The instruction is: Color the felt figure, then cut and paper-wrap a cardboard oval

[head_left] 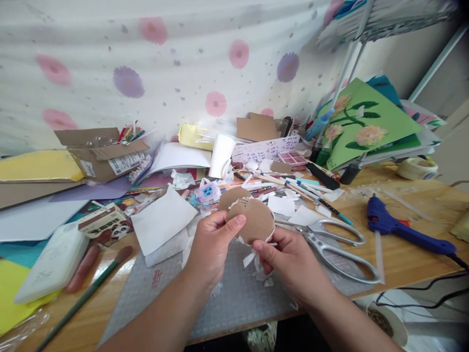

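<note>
Between my hands is a round cardboard disc (255,222) with ragged white torn paper along its edge. My left hand (216,239) pinches it from the left, thumb on its face. On its lower right rim, my right hand (289,252) closes thumb and fingers. A second brown cardboard round (234,196) shows behind the disc, partly covered by it; whether the two are joined I cannot tell. Torn white scraps (269,282) lie below on the grey cutting mat (157,313). Large silver scissors (330,244) rest just right of my right hand.
A blue glue gun (406,227) lies at right, its cord running off the edge. Pens, brushes and paper scraps are heaped behind my hands. At left are a long green-handled brush (88,293), a white packet (54,264) and an open cardboard box (98,156).
</note>
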The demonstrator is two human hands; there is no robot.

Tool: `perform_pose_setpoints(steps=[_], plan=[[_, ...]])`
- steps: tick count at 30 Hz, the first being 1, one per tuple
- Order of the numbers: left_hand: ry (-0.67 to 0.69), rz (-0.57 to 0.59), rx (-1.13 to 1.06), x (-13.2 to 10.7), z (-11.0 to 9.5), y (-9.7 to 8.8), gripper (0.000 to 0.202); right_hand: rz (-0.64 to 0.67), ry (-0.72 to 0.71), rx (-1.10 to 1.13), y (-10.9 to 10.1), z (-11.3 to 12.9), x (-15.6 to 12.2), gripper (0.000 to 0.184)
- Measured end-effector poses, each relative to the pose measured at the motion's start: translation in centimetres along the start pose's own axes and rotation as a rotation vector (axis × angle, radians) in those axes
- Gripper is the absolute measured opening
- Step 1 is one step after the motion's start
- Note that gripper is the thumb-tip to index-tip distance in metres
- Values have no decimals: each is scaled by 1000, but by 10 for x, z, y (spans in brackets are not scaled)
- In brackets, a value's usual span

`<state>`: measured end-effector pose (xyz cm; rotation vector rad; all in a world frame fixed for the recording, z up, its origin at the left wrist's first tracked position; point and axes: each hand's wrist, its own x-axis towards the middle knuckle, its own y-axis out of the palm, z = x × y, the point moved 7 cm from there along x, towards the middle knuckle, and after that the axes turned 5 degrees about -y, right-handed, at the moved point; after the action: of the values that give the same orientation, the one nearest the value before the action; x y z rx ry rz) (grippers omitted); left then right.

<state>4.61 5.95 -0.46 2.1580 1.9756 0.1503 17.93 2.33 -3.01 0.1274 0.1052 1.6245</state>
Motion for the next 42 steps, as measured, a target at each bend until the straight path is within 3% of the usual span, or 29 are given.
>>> perform_pose_setpoints(steps=[7, 11, 14, 17, 21, 24, 28, 34, 38, 42], plan=[[-36, 23, 61, 1, 1, 5, 25, 196, -108, -215, 1, 18, -2, 13], [-62, -42, -79, 7, 0, -4, 21, 282, 13, -211, -5, 7, -9, 20], [-47, -90, -167, 11, -3, -11, 20, 255, 72, -137, -16, 0, -11, 26], [-51, -52, -133, 11, -2, -8, 20, 194, 14, -60, -22, 2, -7, 22], [-69, 8, -68, 7, 2, 0, 21, 143, -41, 80, -15, 4, 1, 25], [-82, 26, -13, 6, 4, 1, 22, 86, -33, 59, -10, 3, 4, 32], [-126, 58, -4, 6, 7, 2, 23, 151, -44, -63, -4, 7, 2, 31], [-176, 135, -86, 5, 10, 9, 24, 161, -182, -78, -4, 21, -3, 31], [-292, 210, -178, 1, 20, 20, 27, 171, -317, 109, -2, 26, -9, 29], [-382, 299, -262, -5, 30, 32, 31, 147, -348, 285, -5, 20, -13, 17]])
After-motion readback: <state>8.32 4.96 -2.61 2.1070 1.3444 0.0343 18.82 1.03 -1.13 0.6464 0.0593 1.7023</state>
